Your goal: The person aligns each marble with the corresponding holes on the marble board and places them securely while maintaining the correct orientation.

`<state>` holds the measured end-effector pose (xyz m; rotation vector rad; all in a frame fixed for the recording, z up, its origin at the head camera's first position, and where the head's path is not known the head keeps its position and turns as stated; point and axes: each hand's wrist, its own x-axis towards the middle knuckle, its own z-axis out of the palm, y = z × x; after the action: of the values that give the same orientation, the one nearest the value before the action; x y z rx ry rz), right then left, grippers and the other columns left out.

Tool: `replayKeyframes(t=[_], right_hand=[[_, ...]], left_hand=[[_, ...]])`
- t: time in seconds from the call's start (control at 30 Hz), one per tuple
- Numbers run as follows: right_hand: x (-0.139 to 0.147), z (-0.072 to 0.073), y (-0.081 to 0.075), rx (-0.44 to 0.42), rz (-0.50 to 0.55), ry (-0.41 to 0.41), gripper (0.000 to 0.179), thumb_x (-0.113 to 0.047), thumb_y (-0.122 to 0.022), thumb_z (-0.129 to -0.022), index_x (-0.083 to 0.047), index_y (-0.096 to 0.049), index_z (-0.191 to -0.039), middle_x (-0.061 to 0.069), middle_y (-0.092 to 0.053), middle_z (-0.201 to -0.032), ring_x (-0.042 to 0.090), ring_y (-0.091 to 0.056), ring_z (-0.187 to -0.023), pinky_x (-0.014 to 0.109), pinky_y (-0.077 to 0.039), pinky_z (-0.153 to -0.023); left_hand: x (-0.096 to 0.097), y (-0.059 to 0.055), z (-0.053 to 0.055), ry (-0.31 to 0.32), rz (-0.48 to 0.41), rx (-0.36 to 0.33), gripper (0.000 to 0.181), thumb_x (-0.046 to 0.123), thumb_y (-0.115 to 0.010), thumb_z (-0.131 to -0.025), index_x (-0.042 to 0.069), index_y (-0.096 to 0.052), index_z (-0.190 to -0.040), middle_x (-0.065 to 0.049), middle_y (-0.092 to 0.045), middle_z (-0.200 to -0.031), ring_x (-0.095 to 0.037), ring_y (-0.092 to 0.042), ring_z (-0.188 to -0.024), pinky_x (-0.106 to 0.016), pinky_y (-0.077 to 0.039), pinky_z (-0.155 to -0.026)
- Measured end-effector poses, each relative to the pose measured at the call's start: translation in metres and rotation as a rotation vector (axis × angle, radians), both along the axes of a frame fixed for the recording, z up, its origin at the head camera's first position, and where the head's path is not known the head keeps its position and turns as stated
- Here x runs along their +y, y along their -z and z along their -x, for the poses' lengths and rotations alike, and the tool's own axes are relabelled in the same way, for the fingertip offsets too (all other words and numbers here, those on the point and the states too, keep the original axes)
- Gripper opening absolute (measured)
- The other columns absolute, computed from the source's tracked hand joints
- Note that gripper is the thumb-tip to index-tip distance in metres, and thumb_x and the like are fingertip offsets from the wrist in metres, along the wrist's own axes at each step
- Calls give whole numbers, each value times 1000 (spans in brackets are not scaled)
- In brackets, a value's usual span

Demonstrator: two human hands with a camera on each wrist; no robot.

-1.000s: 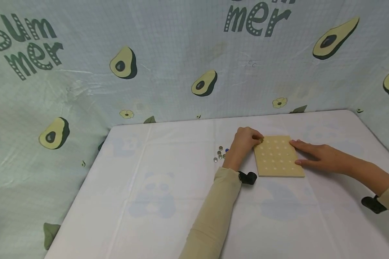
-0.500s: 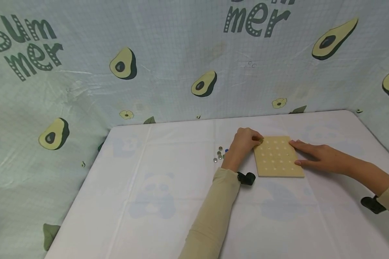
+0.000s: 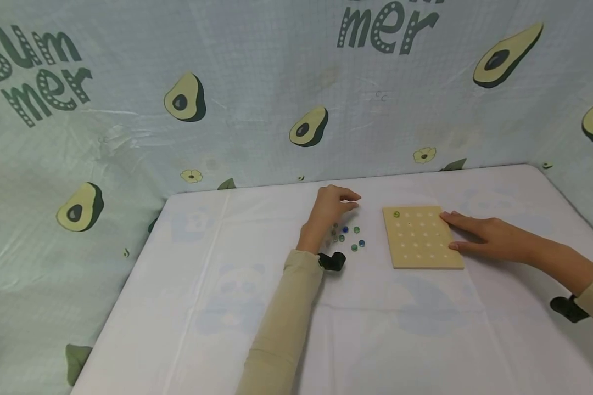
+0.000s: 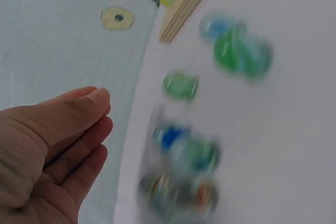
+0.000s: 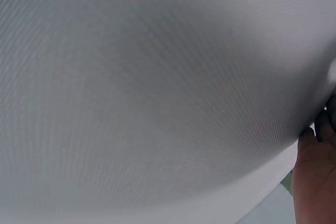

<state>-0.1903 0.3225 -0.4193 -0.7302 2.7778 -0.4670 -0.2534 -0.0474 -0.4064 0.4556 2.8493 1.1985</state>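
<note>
A pale wooden board (image 3: 422,238) with a grid of shallow dimples lies on the table. One yellow-green marble (image 3: 396,214) sits at its far left corner. My left hand (image 3: 328,211) hovers above several glass marbles (image 3: 354,248) left of the board. In the left wrist view its fingers (image 4: 86,158) bend loosely toward the thumb, with nothing seen between them. A green marble (image 4: 180,85) and several blurred ones lie beside that hand. My right hand (image 3: 494,240) rests against the board's right edge, thumb and fingers extended. The right wrist view shows mostly cloth.
A white cloth (image 3: 217,351) with faint panda prints covers the table. Behind it hangs a curtain (image 3: 247,109) printed with avocados. Some marbles are partly hidden behind the left hand and wrist.
My left hand has moved left from the board's far left corner to over the loose marbles, uncovering the yellow-green marble at that corner. My right hand stays at the board's edge.
</note>
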Motion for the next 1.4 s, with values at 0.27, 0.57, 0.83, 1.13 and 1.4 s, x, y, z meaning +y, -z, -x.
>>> replayKeyframes(t=[0.27, 0.57, 0.83, 1.13, 1.4], right_hand=[[0, 0, 0, -22, 6, 11, 83, -54, -65, -96, -16, -31, -161, 26, -34, -159, 50, -38, -141, 67, -39, -104], [0, 0, -3, -15, 1, 3, 82, -53, -65, -96, -17, -31, -161, 26, -34, -158, 51, -38, -140, 68, -39, -104], [0, -1, -3, -20, 2, 13, 83, -55, -65, -96, -17, -32, -161, 25, -34, -159, 50, -39, -140, 67, -40, -104], [0, -1, -5, -20, 17, 14, 82, -53, -66, -96, -17, -32, -161, 26, -34, -158, 51, -38, -141, 67, -39, -104], [-1, -3, -3, -56, 47, 39, 83, -53, -66, -95, -19, -30, -162, 26, -31, -160, 51, -33, -144, 68, -35, -106]], left_hand=[[-54, -5, 4, 80, 55, -88, 21, 18, -77, -93, 15, -80, -113, 2, -75, -114, -14, -64, -114, -31, -51, -100], [-80, -5, 8, 296, 132, -172, 21, 21, -79, -91, 21, -81, -111, 7, -75, -116, -11, -64, -117, -30, -50, -101], [-79, 1, 11, 398, 133, -161, 20, 19, -81, -88, 18, -82, -108, 7, -77, -110, -8, -66, -115, -26, -49, -101], [-73, 0, 17, 509, 232, -63, 22, 14, -80, -88, 11, -80, -110, 2, -77, -111, -9, -69, -110, -20, -50, -97], [-72, 4, 17, 533, 276, -31, 23, 14, -79, -89, 11, -80, -112, 1, -77, -112, -11, -68, -112, -21, -50, -98]])
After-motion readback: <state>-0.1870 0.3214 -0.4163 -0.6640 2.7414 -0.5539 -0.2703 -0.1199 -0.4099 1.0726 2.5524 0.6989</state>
